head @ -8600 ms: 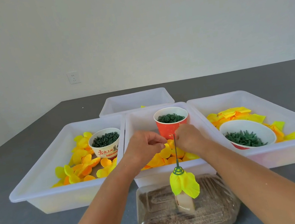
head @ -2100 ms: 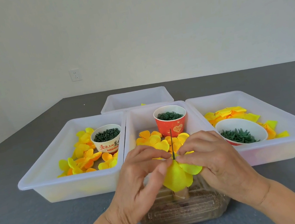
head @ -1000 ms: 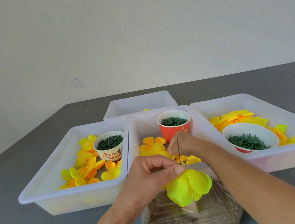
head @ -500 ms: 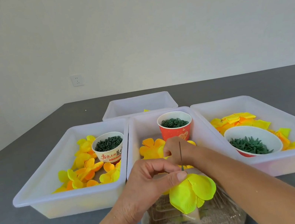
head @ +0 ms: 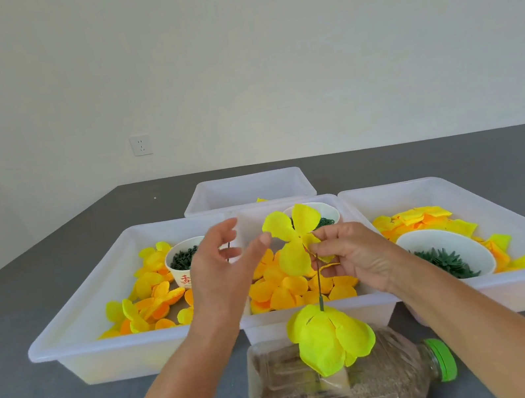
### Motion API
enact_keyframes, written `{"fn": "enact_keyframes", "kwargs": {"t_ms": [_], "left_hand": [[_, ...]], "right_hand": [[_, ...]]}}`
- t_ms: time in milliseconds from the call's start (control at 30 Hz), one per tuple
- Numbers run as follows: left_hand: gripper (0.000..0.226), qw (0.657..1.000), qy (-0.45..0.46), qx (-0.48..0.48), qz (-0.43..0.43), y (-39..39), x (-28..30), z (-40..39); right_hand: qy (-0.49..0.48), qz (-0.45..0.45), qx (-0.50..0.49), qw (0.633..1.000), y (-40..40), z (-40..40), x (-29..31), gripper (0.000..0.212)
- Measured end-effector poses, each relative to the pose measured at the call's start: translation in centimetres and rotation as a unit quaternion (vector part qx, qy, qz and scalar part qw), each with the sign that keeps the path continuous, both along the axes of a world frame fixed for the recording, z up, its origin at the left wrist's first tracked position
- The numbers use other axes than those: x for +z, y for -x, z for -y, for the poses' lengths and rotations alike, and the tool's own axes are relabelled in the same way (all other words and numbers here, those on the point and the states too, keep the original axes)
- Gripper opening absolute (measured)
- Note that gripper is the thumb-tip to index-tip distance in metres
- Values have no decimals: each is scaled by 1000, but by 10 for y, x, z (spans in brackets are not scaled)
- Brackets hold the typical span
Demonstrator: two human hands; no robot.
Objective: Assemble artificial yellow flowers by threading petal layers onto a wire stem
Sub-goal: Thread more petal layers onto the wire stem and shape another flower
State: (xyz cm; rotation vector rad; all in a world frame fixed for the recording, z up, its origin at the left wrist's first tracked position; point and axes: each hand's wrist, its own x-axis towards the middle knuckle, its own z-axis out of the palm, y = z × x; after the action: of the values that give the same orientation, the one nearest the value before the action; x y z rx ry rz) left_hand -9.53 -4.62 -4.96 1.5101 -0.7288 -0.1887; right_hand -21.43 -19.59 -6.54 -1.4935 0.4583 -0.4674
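A thin green wire stem stands upright from a clear plastic bottle lying on its side. Yellow petal layers sit low on the stem, just above the bottle. My right hand pinches a fresh yellow petal layer at the wire's top end. My left hand hovers just left of that layer with fingers spread; its thumb tip is close to a petal. Loose orange-yellow petal layers lie in the middle white tray behind the stem.
A left tray holds petals and a white cup of green pieces. A right tray holds petals and a white bowl of green pieces. Another tray stands behind. The bottle's green cap points right.
My right hand has lifted a petal layer out of the middle tray to the wire's top. My left hand has let go of the stem and opened, rising to the left.
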Motion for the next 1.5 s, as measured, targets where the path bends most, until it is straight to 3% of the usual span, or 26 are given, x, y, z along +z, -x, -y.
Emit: {"fn": "enact_keyframes", "kwargs": {"t_ms": [100,267,433,633,767,867,1033,1300,1400,1500], "left_hand": [[56,995,-61,-44,-62,-6,10,12],[20,977,-45,-147,-149,-1,9,14],[15,983,10,-130,-133,3,10,11],[23,984,53,-161,-56,9,16,4],[25,981,48,-189,12,11,20,-2],[25,978,39,-198,57,16,24,-6],[27,976,42,-186,107,22,29,-11],[23,964,25,-172,203,25,30,-20],[16,961,27,-169,220,25,29,-22],[7,962,27,-168,215,26,30,-22]], "right_hand": [[55,-11,23,998,8,-9,3,20],[131,-13,11,991,13,-24,9,16],[113,34,0,993,15,-33,16,9],[120,112,-96,982,13,-43,18,9],[153,131,-79,976,21,-47,23,6],[185,147,-61,970,28,-50,28,18],[225,155,-29,961,39,-54,36,4],[310,158,-40,937,42,-59,39,19],[313,156,-38,936,44,-61,40,7],[311,152,-43,937,47,-61,40,16]]}}
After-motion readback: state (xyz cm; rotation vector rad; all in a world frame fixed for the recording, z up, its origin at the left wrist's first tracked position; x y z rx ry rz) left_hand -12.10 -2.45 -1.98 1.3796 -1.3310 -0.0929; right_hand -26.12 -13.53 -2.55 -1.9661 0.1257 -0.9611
